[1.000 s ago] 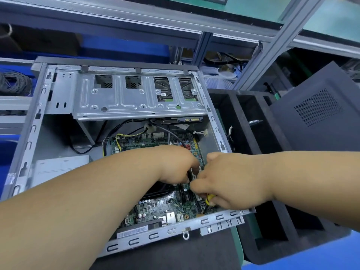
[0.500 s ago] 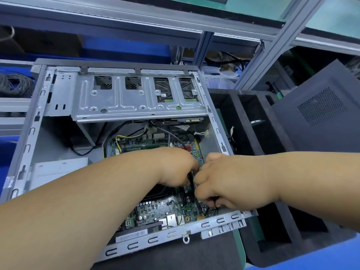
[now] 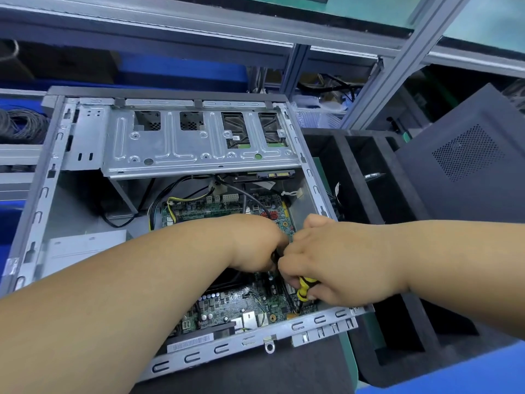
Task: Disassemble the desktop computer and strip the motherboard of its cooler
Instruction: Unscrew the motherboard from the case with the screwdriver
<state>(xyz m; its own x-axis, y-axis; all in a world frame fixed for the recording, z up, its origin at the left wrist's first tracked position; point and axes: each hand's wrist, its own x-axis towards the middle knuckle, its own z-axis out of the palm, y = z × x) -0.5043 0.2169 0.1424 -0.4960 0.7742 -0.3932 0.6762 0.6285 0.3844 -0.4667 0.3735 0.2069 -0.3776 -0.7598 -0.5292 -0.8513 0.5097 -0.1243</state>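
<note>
An open grey computer case (image 3: pixel 42 200) lies on its side with a green motherboard (image 3: pixel 235 305) inside. Both hands reach into its right half. My right hand (image 3: pixel 335 265) grips a yellow-and-black screwdriver (image 3: pixel 304 288), tip pointing down at the board near the case's front right corner. My left hand (image 3: pixel 255 245) is curled over a black part beside it; what it holds is hidden under the hand. The cooler is mostly covered by my left forearm, only a dark edge (image 3: pixel 227 281) showing.
A metal drive cage (image 3: pixel 199 143) spans the case's far side, with cables (image 3: pixel 181 200) below it. A black foam tray (image 3: pixel 377 211) with slots stands right of the case. A black perforated side panel (image 3: pixel 466 166) leans at far right. Shelf posts rise behind.
The screwdriver's yellow handle, hidden half a second ago, shows again under my right hand. Both hands stay close together over the same spot; the view shifted slightly.
</note>
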